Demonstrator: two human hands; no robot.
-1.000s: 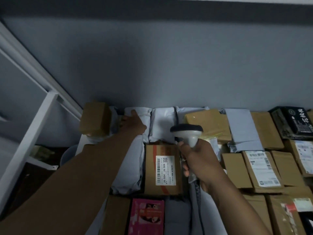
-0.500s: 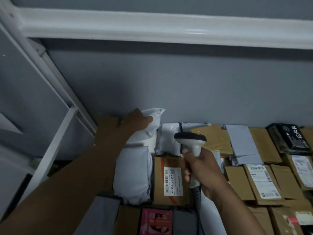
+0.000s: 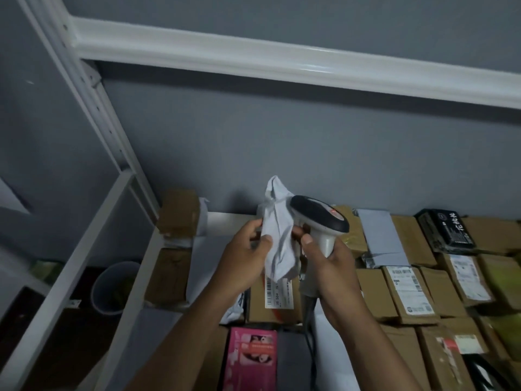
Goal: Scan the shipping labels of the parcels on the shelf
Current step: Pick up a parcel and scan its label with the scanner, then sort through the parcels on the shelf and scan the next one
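My left hand (image 3: 244,258) grips a crumpled white poly-bag parcel (image 3: 277,235), held upright above the shelf. My right hand (image 3: 328,262) grips the handle of a white barcode scanner (image 3: 321,218) with a dark head, right beside the bag, and its fingertips touch the bag's right edge. No label shows on the side of the bag that faces me. Below the bag lies a brown carton with a white barcode label (image 3: 277,293).
Many brown cartons (image 3: 408,292) and grey mailers (image 3: 380,235) cover the shelf to the right, with a black box (image 3: 445,231) at the back. A pink box (image 3: 251,359) lies in front. A white shelf upright (image 3: 93,108) and beam (image 3: 282,60) frame the bay. A grey bin (image 3: 112,289) stands lower left.
My left hand has lifted the white bag off the back row and brought it toward me. My right hand raised the scanner to meet it. The view has tilted upward.
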